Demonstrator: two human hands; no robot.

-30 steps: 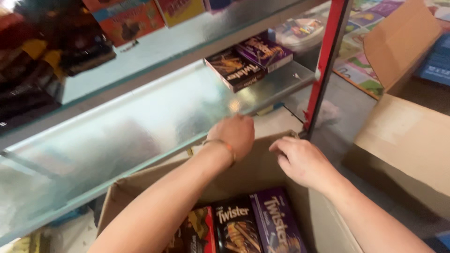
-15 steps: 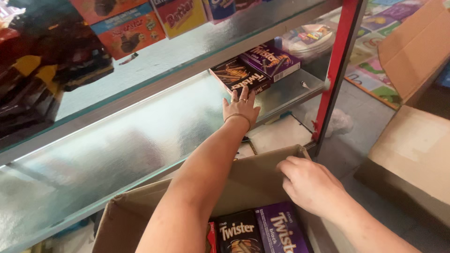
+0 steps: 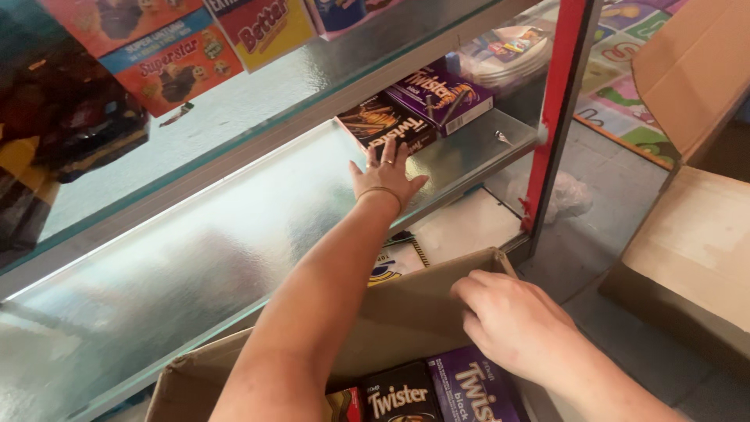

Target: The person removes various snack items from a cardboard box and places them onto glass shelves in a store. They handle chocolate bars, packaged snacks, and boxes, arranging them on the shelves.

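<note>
- A long glass shelf (image 3: 234, 227) in a red-framed display case fills the view.
- An open cardboard box (image 3: 406, 312) sits below it, holding dark and purple snack cartons.
- The left hand (image 3: 385, 173) lies flat with fingers spread, fingertips touching a dark brown snack carton (image 3: 383, 123) near the shelf's right end, beside a purple carton (image 3: 445, 95).
- The right hand (image 3: 512, 324), loosely curled and holding nothing, rests at the box's rim.
</note>
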